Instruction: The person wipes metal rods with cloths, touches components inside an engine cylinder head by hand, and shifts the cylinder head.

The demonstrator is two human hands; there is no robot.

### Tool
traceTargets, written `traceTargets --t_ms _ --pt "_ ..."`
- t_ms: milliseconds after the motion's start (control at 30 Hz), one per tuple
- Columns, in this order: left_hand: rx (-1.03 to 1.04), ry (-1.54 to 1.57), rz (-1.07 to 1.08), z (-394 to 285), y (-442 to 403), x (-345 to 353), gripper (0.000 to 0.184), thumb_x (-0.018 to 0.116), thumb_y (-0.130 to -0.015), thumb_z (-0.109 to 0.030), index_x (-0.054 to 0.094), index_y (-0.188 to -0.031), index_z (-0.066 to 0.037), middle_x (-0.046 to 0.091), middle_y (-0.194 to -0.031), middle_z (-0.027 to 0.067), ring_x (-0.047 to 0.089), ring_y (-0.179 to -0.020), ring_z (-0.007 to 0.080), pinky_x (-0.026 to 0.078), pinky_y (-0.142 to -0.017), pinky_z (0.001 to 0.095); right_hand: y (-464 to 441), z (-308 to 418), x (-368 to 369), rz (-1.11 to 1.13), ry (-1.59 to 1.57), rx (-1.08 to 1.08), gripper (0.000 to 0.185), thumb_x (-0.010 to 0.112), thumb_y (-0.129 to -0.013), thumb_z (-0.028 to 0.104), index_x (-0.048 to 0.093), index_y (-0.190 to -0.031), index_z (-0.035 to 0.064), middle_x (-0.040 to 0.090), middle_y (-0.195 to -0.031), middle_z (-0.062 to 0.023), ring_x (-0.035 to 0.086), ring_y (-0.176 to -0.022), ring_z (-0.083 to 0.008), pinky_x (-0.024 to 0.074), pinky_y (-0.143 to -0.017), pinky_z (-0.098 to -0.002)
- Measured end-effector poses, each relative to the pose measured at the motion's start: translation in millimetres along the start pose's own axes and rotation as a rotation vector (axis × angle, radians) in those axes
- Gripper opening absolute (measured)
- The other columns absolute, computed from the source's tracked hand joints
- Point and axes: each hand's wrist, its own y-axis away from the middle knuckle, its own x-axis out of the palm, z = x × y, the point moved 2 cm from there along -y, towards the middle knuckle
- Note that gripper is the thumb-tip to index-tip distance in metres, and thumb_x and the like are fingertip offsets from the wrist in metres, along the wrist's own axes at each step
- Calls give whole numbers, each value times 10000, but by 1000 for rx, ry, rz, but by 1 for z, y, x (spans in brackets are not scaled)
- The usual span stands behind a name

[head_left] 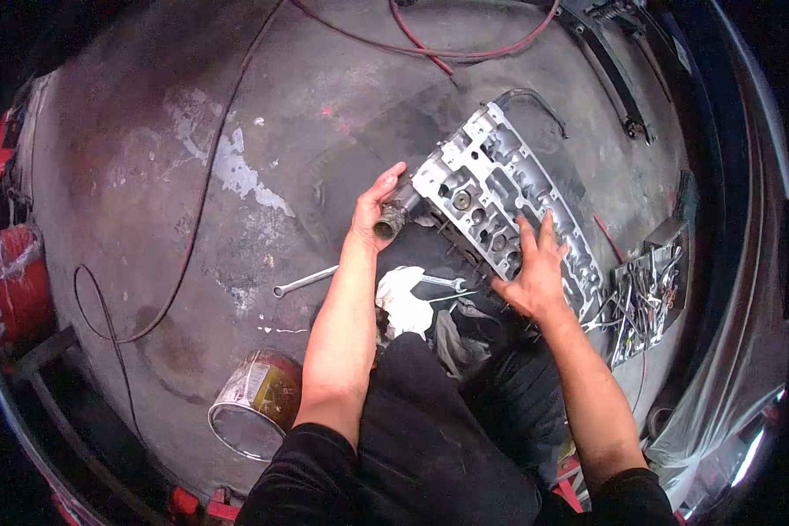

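Note:
A silver metal engine cylinder head (504,188) lies at a slant in front of me, its cavities and bores facing up. My left hand (380,206) is wrapped round a dirty pipe fitting (391,221) at the near left end of the cylinder head. On its lower right part, my right hand (535,272) rests with the fingers spread. A white cloth (401,302) and a wrench (443,282) lie below the cylinder head, near my knees. Another wrench (302,281) is on the floor, partly hidden behind my left forearm.
A tray of tools (644,302) sits at the right. A tin can (256,403) stands at the lower left, a red drum (13,289) at the far left. Hoses (209,175) cross the grey floor (149,202). A dark metal bar (609,74) is at the upper right.

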Motion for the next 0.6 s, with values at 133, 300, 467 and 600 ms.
traceTargets --t_ms 133,300,467,600 --pt "165 -586 -283 -41 18 27 554 659 -896 -198 483 -1393 -27 640 -1224 137 627 -1074 228 481 -948 372 2 1 6 -5 29 20 1104 863 -564 346 327 -1498 102 92 -1570 -330 159 -1465 -458 108 -1143 -672" --pt "530 -928 -566 -111 68 44 495 628 -927 -141 468 -1374 -2 700 -1107 140 688 -938 190 521 -859 325 6 13 22 -34 79 51 1111 867 -557 372 330 -1495 117 94 -1573 -312 161 -1462 -456 102 -1141 -678" --pt "608 -904 -633 -112 112 69 447 607 -933 -84 474 -1344 32 698 -1059 174 693 -889 198 541 -813 305 9 8 32 -131 113 24 1103 849 -588 406 302 -1501 116 91 -1567 -314 175 -1445 -470 105 -1118 -710" --pt "549 -1029 -537 -100 154 103 446 604 -936 -81 472 -1346 38 700 -1053 169 695 -883 203 541 -837 322 12 10 31 -118 193 36 1082 794 -653 437 242 -1528 125 87 -1570 -313 179 -1442 -465 103 -1108 -722"
